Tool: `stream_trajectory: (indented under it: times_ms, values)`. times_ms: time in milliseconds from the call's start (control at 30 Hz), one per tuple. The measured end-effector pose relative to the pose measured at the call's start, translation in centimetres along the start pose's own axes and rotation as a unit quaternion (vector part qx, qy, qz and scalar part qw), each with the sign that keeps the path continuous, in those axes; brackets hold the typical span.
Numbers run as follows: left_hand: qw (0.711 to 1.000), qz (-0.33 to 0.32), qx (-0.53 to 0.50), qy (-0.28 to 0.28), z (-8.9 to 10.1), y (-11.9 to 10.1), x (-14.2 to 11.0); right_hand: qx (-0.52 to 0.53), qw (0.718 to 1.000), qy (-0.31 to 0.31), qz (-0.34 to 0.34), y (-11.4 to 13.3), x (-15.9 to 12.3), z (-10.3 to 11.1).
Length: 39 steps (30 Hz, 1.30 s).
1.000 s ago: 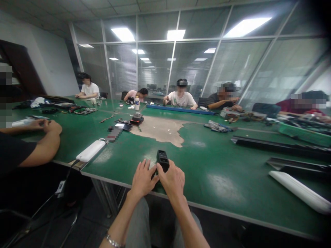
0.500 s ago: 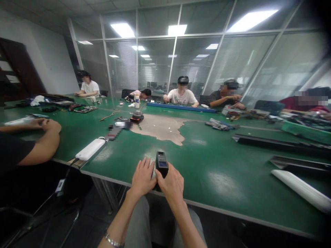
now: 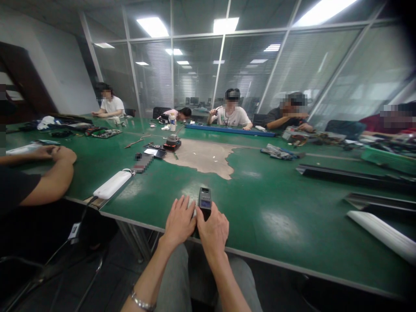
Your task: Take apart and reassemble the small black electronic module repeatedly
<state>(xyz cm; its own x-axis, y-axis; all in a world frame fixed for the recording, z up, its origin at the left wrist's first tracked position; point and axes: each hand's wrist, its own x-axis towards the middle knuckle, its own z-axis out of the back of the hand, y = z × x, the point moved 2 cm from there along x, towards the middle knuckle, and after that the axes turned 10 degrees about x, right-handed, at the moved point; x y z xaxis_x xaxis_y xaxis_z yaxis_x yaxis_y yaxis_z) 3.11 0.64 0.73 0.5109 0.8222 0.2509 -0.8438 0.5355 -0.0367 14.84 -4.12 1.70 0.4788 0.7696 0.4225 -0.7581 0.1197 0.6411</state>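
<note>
Green laminate workbench [image 3: 276, 242] runs the length of a glass-walled office as a person seated at its near edge raises a small black handheld device [image 3: 204, 203] in the lower centre of the frame, its lit screen tipped up toward the wearer, a hold that appears to keep the display readable. The right hand [image 3: 212, 234] wraps the device's lower half, fingers closed around the casing. The left hand [image 3: 180, 221], a metal chain bracelet [image 3: 141, 304] at its wrist, sits just beside it with fingers loosely parted; whether they touch the casing cannot be told. To the left lies a glossy, round-cornered white power bank [image 3: 112, 184], and ahead a worn beige patch [image 3: 198, 158] breaks the surface. At far left, a co-worker's clasped hands [image 3: 55, 154] rest on the bench.
</note>
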Motion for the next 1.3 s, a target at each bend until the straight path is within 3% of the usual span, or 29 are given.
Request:
stream_trajectory:
  times_ms: [333,933,1300]
  values:
    - [1.000,-0.002,-0.012,0.001,0.2,0.1,-0.2,0.027,1.000,0.001,0.005,-0.4,0.3,-0.2]
    - [1.000,-0.001,-0.015,-0.002,0.7,-0.1,-0.3,0.074,0.997,-0.018,0.020,2.0,2.3,2.6]
    - [1.000,-0.002,-0.011,-0.015,0.5,-0.2,-0.4,0.079,0.995,-0.047,0.045,1.1,3.0,4.7]
